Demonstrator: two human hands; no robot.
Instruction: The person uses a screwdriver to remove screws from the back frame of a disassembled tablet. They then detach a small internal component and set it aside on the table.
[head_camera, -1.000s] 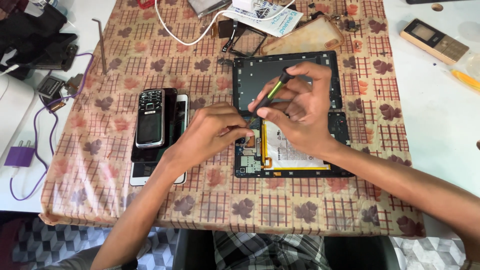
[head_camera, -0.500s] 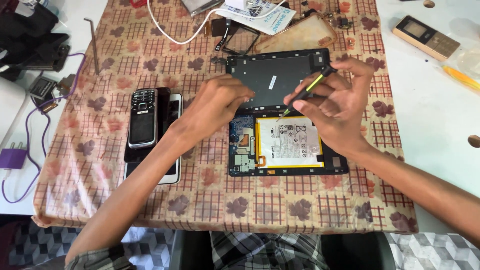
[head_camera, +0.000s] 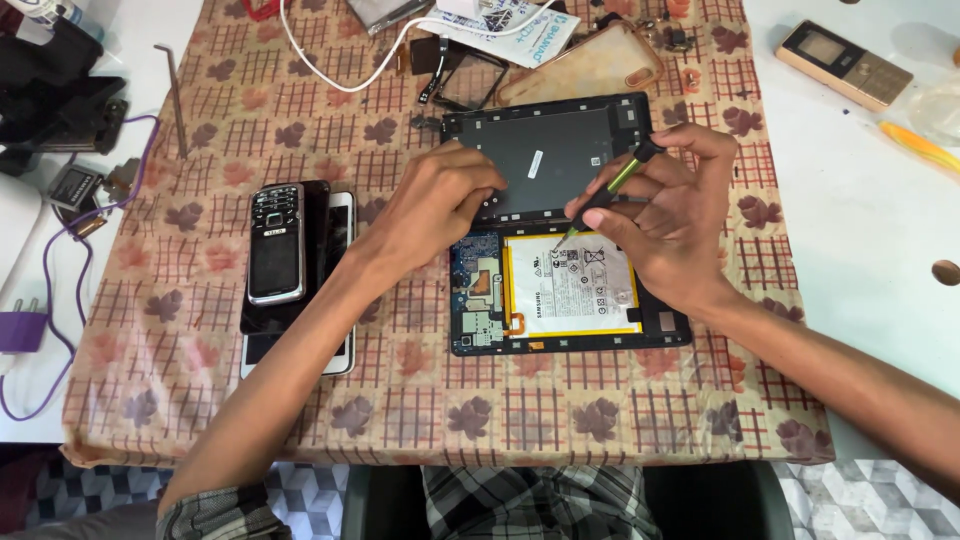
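**benchrat:** Checked brown cloth with leaf prints (head_camera: 420, 400) covers the counter, and nearest on it sits the opened black tablet (head_camera: 570, 290): white rectangular battery pack with a yellow edge (head_camera: 572, 285), blue circuit board (head_camera: 478, 290) just left of it. Matte black plastic back cover (head_camera: 545, 160) is hinged up at the far side.

**solderpup:** What are the hands doing?

**benchrat:** Right hand (head_camera: 665, 225) pinches a thin green-and-black screwdriver (head_camera: 612, 188), tip down at the battery's top edge. Left hand (head_camera: 440, 205) is curled, fingertips pressing on the cover's lower edge. I'd keep that tip shallow and off the soft battery, and steady the cover.

**solderpup:** And further out?

**benchrat:** Black keypad phone (head_camera: 277, 240) lying on top of a white slab phone (head_camera: 335, 285) at the left, white cable (head_camera: 330, 55) beyond, gold bar phone (head_camera: 845, 65) far right.
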